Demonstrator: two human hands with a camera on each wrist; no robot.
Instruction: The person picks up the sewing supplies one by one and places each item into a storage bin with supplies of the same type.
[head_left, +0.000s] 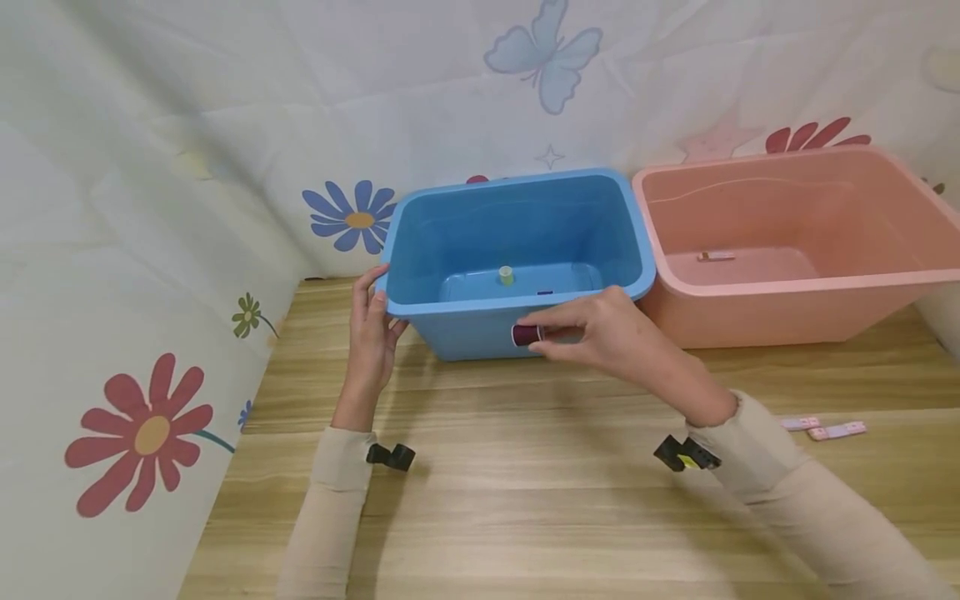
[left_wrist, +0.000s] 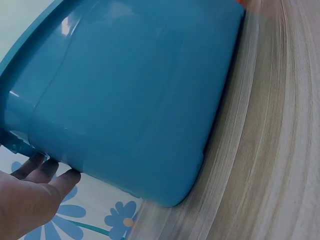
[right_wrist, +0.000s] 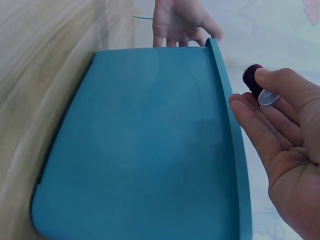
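My right hand (head_left: 611, 329) pinches a small thread spool (head_left: 527, 335), dark maroon with pale ends, between thumb and fingers. In the right wrist view this spool (right_wrist: 257, 82) is held beside the rim of the blue tub (head_left: 517, 306). My left hand (head_left: 370, 333) grips the tub's left front corner, thumb on the rim and other fingers beneath it. The left wrist view shows fingertips (left_wrist: 67, 181) against the tub's side. On the tub floor stands a pale yellow-green spool (head_left: 506, 275). A dark piece (head_left: 545, 292) lies near it, mostly hidden by the front rim.
Right beside the blue tub stands a pink tub (head_left: 795, 287), with a small slim packet (head_left: 716, 257) on its floor. Two slim pink-and-white packets (head_left: 837, 430) lie on the wooden table (head_left: 525, 500) near the right sleeve. A flower-printed cloth (head_left: 450, 100) hangs behind.
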